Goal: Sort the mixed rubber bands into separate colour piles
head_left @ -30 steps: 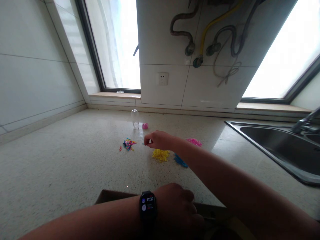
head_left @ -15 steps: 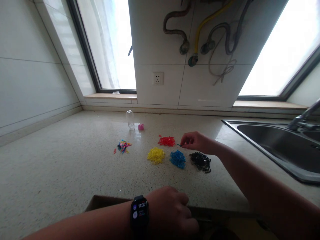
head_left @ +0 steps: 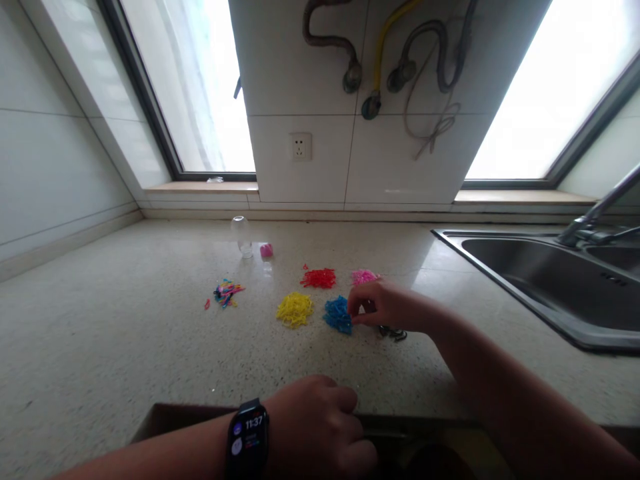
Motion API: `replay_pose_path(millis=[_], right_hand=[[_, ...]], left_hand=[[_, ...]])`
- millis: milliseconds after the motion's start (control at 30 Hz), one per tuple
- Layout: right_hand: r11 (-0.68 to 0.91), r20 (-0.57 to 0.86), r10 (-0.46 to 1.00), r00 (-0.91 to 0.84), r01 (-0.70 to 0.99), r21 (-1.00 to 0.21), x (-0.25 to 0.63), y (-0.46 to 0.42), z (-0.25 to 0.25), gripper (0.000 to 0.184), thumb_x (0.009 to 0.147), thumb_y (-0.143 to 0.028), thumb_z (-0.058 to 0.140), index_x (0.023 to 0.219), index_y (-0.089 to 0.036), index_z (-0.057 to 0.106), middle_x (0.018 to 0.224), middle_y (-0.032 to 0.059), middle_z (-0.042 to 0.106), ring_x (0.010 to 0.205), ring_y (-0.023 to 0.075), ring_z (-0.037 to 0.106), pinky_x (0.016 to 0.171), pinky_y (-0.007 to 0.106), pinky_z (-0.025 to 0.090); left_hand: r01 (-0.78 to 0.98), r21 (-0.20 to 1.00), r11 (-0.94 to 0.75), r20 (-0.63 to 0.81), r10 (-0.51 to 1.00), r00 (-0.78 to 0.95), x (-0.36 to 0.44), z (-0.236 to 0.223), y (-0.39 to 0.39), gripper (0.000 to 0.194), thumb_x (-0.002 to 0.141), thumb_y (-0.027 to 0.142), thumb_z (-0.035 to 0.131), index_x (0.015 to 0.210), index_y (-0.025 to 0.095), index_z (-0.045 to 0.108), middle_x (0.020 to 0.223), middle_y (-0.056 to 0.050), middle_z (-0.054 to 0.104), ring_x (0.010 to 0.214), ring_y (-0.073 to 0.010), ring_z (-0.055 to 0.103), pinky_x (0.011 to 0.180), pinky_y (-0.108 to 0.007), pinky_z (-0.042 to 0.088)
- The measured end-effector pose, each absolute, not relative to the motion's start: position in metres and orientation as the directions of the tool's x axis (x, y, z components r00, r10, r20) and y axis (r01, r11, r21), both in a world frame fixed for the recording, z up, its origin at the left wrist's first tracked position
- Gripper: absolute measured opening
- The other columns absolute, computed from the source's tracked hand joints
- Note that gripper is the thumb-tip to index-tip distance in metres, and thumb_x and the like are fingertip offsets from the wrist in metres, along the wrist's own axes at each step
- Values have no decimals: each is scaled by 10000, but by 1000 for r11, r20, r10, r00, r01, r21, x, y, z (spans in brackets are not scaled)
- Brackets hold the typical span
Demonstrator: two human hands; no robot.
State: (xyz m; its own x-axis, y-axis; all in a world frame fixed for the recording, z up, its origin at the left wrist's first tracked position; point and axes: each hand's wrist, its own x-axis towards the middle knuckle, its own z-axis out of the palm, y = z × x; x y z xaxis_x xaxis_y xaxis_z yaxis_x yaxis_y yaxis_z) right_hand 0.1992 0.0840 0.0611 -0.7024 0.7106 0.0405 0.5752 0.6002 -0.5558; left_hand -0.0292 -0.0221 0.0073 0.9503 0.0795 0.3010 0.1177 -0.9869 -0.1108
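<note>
My right hand [head_left: 387, 307] is closed in a pinch at the right edge of a pile of blue small thin bands [head_left: 339, 315]. Its fingertips touch the pile; what they hold, if anything, is hidden. Behind the hand lies a pink pile [head_left: 365, 277], partly covered, and under the wrist some of a black pile [head_left: 393, 333] shows. A yellow pile [head_left: 295, 310] and a red pile [head_left: 319, 278] lie to the left. Further left is a mixed-colour pile [head_left: 227, 293]. My left hand [head_left: 320, 427], below a watch, rests curled at the counter's front edge, nothing visible in it.
A clear glass-like bottle [head_left: 243, 239] stands at the back left beside a pink cap [head_left: 267, 250]. The steel sink [head_left: 525, 267] with its tap [head_left: 590, 220] is at the right. A wall socket [head_left: 301, 146] and hoses are on the tiled wall behind the speckled counter [head_left: 125, 320].
My right hand has moved from beside the red pile down to the blue pile, uncovering the pink pile and covering most of the black one. The view has shifted slightly right.
</note>
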Motion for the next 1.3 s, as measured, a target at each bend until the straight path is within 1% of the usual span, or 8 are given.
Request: replay_pose_path(millis=[233,433,600,767,933,1100,1167,1300], right_hand=[[538,250,817,-519,531,-655,218,90,64,187,836,-377,675,844,-192,693,659,-11,572,593,103,468,558,242,388],[460,345,886,-309,509,-727,249,125,48,260,825,-443,646,849,-186,675,734,26,636,670,138,543,629,281,447],[367,312,930,-195,513,-776,274,155,19,306,790,-461,653,870,-167,679,690,16,631,631,130,544,609,271,440],[206,223,975,2,382,-901,289,169,5,402,761,-473,654,1031,-175,646,688,-33,559,464,69,380,431,226,294],[167,188,981,51,273,-947,294,175,4,390,740,-454,674,1014,-178,646,681,-30,532,479,68,383,416,212,299],[145,161,986,33,285,-948,294,175,5,361,746,-443,674,990,-178,657,676,-21,543,476,66,388,407,203,296],[146,161,986,29,294,-945,294,175,5,357,749,-446,671,987,-180,661,678,-18,552,474,68,389,409,208,295],[147,158,987,11,313,-938,297,176,4,359,759,-449,665,993,-177,668,691,-12,561,485,73,402,418,216,295]], left_hand=[[127,-123,-984,312,83,946,-28,10,-24,225,886,225,671,758,185,490,588,36,533,620,-148,477,462,-313,317],[142,-127,-982,293,100,951,-29,9,-24,228,894,234,655,752,192,482,589,22,536,631,-153,483,475,-316,298],[133,-108,-985,307,94,947,-29,5,-24,197,881,244,640,764,198,488,600,25,540,602,-155,460,461,-324,282],[122,-74,-990,285,96,954,-31,8,-24,182,877,256,634,769,201,498,616,32,557,611,-157,469,459,-335,294],[125,68,-990,236,138,962,-35,33,-14,72,900,282,590,899,210,599,709,23,625,637,-146,510,509,-311,359],[343,264,-901,351,421,836,-64,72,25,181,921,186,507,1003,201,668,825,-2,668,719,-111,571,667,-244,436],[500,295,-814,327,578,748,-88,81,49,204,933,237,507,1024,194,684,841,-14,662,722,-112,566,668,-239,430],[805,305,-509,325,850,414,-152,79,100,321,935,396,498,1057,177,698,810,-20,660,658,-115,521,644,-246,405]])
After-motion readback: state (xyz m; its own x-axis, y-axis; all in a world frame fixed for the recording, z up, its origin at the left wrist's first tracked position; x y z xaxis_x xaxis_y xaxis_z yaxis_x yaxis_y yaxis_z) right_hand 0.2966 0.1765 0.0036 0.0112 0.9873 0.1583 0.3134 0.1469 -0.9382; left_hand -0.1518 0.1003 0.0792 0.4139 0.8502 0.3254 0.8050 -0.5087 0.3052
